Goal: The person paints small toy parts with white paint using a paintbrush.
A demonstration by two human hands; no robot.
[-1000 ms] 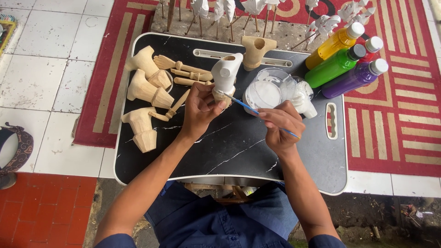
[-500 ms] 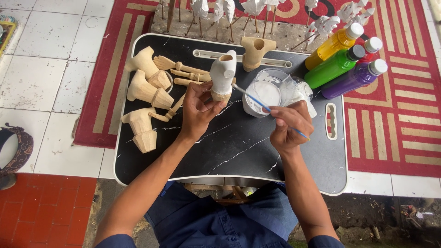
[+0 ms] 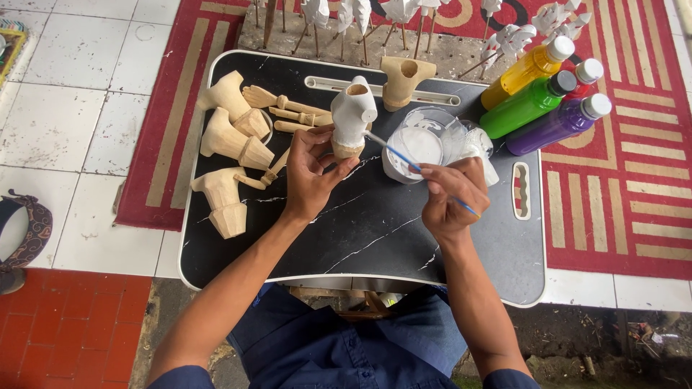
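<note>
Head view, looking straight down. Left hand (image 3: 311,173) is closed around the base of a white-coated wooden torso piece (image 3: 353,115), fingers wrapped at its lower, still bare-wood end; the piece stands roughly upright, long axis running away from the person toward the far edge of the black marbled surface (image 3: 360,238), hollow neck opening facing up. Right hand (image 3: 450,198) pinches a thin blue-handled brush (image 3: 414,162) in a pen grip, fingers narrow around the shaft. The brush slants up and to the left: its tip lies at the right flank of the torso piece, apparently touching or just beside it, and the shaft crosses over the rim of the white paint bowl (image 3: 414,144). So the piece lies left and slightly ahead of the right hand, with the bowl between them and just beside both. The left hand is the nearer one, in full contact; the right reaches it only through the brush. Crumpled white plastic (image 3: 472,144) sits touching the bowl's right side. To the left on the surface, well apart from the hands: three unpainted wooden torso pieces (image 3: 227,144) and small carved wooden arms (image 3: 285,108). One more unpainted piece (image 3: 405,78) stands at the far edge. Yellow, green and purple paint bottles (image 3: 540,101) lie at the far right corner. Only this one view.
</note>
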